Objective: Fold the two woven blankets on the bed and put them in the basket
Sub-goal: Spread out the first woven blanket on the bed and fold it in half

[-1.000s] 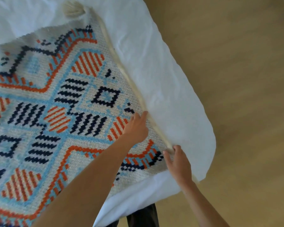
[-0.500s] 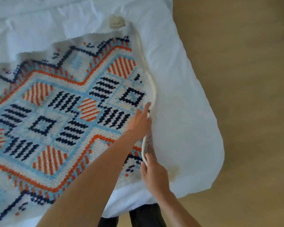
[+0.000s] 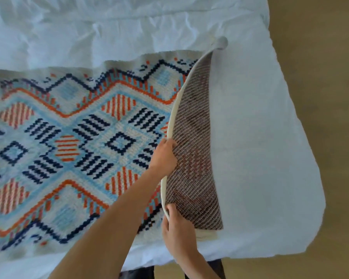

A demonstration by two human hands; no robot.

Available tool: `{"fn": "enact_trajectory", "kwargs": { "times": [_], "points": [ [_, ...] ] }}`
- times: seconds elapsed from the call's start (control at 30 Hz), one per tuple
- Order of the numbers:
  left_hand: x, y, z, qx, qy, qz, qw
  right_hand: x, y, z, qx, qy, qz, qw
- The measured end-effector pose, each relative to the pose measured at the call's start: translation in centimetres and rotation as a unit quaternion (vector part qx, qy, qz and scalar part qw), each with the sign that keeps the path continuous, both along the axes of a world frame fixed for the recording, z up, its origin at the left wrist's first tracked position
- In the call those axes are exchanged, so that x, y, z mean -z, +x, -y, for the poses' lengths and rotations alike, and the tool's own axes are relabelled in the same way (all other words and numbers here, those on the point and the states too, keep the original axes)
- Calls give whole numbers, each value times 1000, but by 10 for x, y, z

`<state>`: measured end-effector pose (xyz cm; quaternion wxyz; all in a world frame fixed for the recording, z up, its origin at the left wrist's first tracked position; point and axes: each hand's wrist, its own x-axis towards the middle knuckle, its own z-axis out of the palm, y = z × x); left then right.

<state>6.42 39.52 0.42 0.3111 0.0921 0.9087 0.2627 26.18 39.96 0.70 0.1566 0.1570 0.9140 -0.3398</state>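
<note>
A woven blanket (image 3: 85, 137) with orange, navy and light-blue diamond patterns lies spread on the white bed (image 3: 260, 137). Its right edge is lifted off the bed and curls over, showing the brownish woven underside (image 3: 193, 150). My left hand (image 3: 164, 154) grips that raised cream edge near its middle. My right hand (image 3: 177, 230) grips the same edge lower down, near the blanket's near corner. A cream tassel (image 3: 221, 43) hangs at the far right corner. I see only one blanket, and no basket is in view.
The white bedding is wrinkled toward the far side (image 3: 109, 27). The bed's right edge and near right corner border a tan wooden floor (image 3: 330, 97). My dark trousers (image 3: 169, 270) show at the bed's near edge.
The blanket's right edge, flat one second ago, has been taken in both hands and lifted up and leftward, exposing its underside. The view has shifted so more of the bed shows.
</note>
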Motion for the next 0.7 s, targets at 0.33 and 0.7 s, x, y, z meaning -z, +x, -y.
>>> {"fn": "enact_trajectory", "kwargs": {
  "times": [0.33,0.7],
  "points": [
    [12,-27,173,-97,6,34,995,-3,-24,143,-23,18,71,997],
    [7,-23,261,-157,-6,49,986,-5,-31,218,-45,-13,80,996]
  ]
}}
